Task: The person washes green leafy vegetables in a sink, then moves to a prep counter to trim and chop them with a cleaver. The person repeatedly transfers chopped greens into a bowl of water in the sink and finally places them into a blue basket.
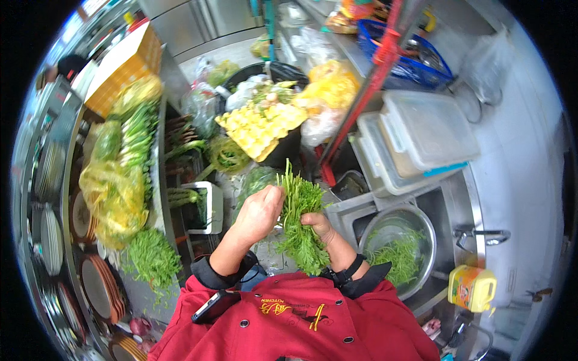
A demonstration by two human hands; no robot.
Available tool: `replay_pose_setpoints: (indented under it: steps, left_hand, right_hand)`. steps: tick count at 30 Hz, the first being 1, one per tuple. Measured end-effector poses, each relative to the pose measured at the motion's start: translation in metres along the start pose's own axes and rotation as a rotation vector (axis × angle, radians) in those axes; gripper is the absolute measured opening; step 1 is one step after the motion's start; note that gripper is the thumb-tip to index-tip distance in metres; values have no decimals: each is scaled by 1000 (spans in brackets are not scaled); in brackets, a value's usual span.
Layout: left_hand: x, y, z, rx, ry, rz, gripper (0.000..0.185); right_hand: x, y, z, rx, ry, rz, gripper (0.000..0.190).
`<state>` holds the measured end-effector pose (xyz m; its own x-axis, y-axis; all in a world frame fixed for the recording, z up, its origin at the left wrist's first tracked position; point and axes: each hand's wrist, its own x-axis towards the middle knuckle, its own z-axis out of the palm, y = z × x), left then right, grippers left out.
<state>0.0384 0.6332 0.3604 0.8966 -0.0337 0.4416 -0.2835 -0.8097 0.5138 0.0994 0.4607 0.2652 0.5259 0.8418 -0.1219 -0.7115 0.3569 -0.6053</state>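
A bunch of leafy greens [303, 239], stems pointing away from me, is gripped around its middle by my right hand [319, 226]. My left hand [258, 211] has its fingers closed at the left edge of the stems; its fingertips are partly hidden. To the right, a steel basin [432, 252] in the sink holds water and loose greens [397, 259]. A heap of similar greens [152, 255] lies on the steel counter at my left.
Ahead stands a black bin [239, 76] heaped with waste and a yellow egg tray [264, 131]. A red post [361, 101] rises beside stacked lidded plastic boxes [433, 131]. Near the faucet [481, 233] sits a yellow jug [472, 289]. Plates [97, 286] fill shelves at left.
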Motion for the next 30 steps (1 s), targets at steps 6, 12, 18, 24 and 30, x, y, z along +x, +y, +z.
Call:
replay_pose_setpoints:
  steps: [6,12,18,24,30]
  left_hand:
    - [76,19,52,-904,236,-382,4]
    - [163,-138,81,233,201,-103,49]
    - [127,3,92,-684,-436,5,23]
    - [125,1,91,-458,-180,-39,9]
    - [179,-67,56,-2,289,11,36]
  right_hand:
    - [-56,-32,-55,121,38,-112,75]
    - [-81,-47,-57,181,82,-230,81]
    - [-84,-65,-47,-7,249,-335,78]
    - [-71,-54,-37,-58,327,-346,76]
    - [-63,-59,-20,-207,363,-363,76]
